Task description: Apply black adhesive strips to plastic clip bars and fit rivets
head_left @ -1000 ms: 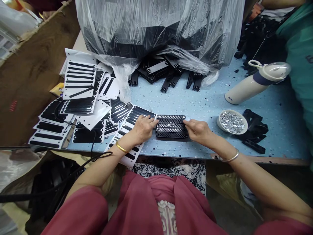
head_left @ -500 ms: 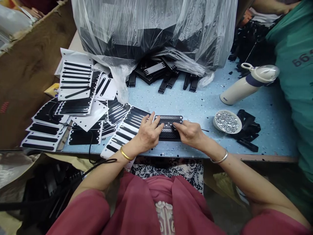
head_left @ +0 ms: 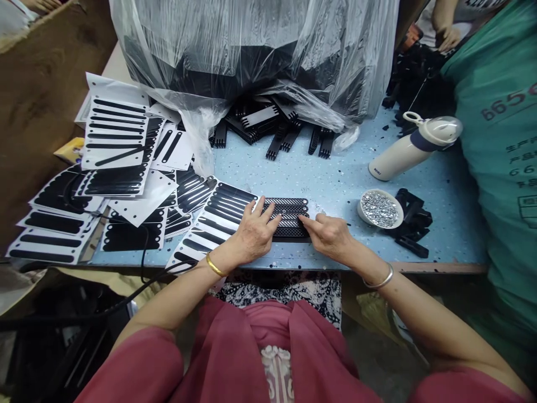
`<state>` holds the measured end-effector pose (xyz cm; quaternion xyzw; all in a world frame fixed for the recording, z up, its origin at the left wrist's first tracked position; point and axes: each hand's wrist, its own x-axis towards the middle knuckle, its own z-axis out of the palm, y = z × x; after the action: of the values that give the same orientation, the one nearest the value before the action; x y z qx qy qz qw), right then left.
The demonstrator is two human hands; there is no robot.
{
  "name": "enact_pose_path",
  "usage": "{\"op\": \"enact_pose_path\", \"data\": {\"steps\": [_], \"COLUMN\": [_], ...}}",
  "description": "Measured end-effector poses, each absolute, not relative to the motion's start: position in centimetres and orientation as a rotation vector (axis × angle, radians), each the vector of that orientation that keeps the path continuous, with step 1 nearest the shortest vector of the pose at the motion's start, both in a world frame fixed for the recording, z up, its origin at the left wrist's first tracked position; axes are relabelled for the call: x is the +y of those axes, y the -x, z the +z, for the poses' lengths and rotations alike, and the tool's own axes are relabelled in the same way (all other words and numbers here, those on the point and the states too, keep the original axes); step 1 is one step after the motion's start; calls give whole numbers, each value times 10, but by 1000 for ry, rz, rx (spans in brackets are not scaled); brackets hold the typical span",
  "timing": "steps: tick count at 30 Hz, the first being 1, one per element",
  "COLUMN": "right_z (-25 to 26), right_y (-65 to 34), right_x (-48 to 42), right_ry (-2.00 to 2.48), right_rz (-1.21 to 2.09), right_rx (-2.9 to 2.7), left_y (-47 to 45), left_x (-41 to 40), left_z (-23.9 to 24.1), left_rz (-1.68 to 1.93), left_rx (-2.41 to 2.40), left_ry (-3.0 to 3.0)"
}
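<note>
Several black, diamond-textured strips (head_left: 289, 232) lie side by side at the table's front edge. My left hand (head_left: 257, 232) rests over their left part with its fingers spread. At their right end is my right hand (head_left: 329, 236), its index fingertip at the strips and its other fingers curled in. A thin dark tip shows just behind that hand; what it belongs to is hidden. Left of the strips, white cards with black adhesive strips (head_left: 205, 224) fan out beside my left hand. Small shiny metal pieces (head_left: 380, 208) fill a white bowl (head_left: 371, 223) to the right.
Piles of similar cards (head_left: 113, 134) cover the left side. Black plastic parts (head_left: 268, 126) spill from a clear plastic bag (head_left: 260, 33) at the back. A cream bottle (head_left: 398, 154) and more black pieces (head_left: 413, 221) stand right, by a green sack (head_left: 503, 140). Another person's hand (head_left: 448, 38) shows top right.
The whole view has shifted, so table things appear slightly further left. My right index fingertip sits a little lower along the strips' right end. My left hand stays spread on them.
</note>
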<state>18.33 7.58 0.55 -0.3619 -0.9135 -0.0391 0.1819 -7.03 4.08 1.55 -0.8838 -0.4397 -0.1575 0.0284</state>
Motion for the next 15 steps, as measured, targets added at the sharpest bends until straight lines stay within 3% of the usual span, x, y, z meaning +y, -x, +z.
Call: {"op": "enact_pose_path", "data": {"steps": [8,15], "right_z": [0,0], "right_y": [-199,-196], "right_x": [75,82], "right_ry": [1006,1032], "right_rz": [-134,173], "right_rx": [-2505,-2489], "left_y": [73,73], "left_x": [42,42], "left_z": [14,13], "left_rz": [-528,-508], "left_rx": [-1355,-1328], "left_ry": [2728,2714]}}
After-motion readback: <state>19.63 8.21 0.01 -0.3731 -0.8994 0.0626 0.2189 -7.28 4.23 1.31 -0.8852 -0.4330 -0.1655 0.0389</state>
